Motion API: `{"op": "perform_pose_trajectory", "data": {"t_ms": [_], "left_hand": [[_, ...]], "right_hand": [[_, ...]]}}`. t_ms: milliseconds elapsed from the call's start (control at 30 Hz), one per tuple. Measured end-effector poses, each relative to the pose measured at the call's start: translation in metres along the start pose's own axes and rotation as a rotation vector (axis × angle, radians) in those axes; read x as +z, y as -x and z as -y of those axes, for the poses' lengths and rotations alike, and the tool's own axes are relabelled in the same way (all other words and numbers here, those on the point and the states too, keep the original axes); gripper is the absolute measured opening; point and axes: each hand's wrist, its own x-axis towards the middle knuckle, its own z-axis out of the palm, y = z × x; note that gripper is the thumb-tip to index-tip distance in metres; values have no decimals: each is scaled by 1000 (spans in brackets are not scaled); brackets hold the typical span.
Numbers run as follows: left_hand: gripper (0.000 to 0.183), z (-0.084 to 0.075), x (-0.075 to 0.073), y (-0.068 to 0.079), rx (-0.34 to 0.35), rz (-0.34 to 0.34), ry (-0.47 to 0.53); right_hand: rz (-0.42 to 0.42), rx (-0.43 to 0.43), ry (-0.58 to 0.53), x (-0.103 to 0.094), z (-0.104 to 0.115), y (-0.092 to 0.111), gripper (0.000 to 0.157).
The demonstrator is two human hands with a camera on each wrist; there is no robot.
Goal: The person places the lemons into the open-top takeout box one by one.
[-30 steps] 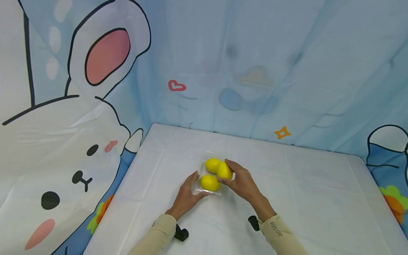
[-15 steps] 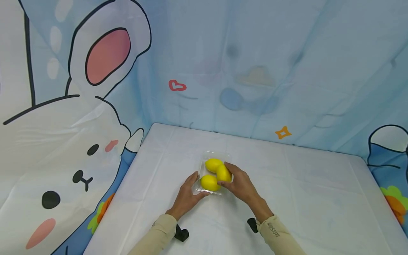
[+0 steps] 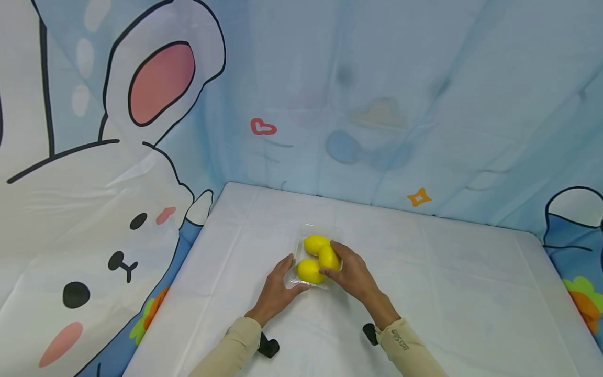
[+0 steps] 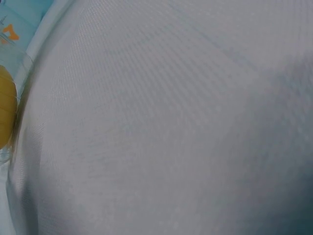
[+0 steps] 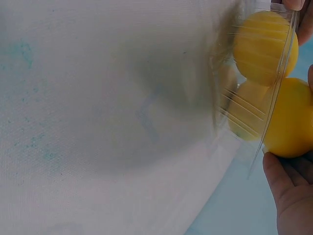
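Note:
A clear plastic tray (image 3: 309, 229) rests on the white tabletop with two yellow lemons inside, a far lemon (image 3: 315, 244) and a near lemon (image 3: 309, 270). My left hand (image 3: 275, 294) holds the tray's near left corner between thumb and fingers. At the tray's right side, my right hand (image 3: 354, 276) pinches a third lemon (image 3: 329, 258) between thumb and fingers. In the right wrist view this held lemon (image 5: 289, 122) sits at the tray's rim, partly above it. At the left wrist view's edge, a slice of a lemon (image 4: 6, 107) shows; that hand is out of that view.
White cloth covers the table (image 3: 452, 283). Behind it hangs a light blue curtain (image 3: 301, 78), and a rabbit print (image 3: 108, 209) covers the left side. A black wrist camera (image 3: 268, 345) sticks out by the left sleeve, another camera (image 3: 370, 333) by the right.
My right hand has shifted slightly left and down with its lemon, deeper over the tray. The left hand and tray have stayed in place.

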Motion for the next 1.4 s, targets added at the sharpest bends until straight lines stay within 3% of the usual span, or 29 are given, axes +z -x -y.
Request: {"op": "perform_pose_trajectory", "data": {"t_ms": [667,1400], "left_hand": [[87,1,1,0,16,-3,2],[87,2,2,1,14,-12,-15]], "right_hand": [[58,54,27,8,3,-8,79],[68,64,105,15,-1,-9,82]]}}
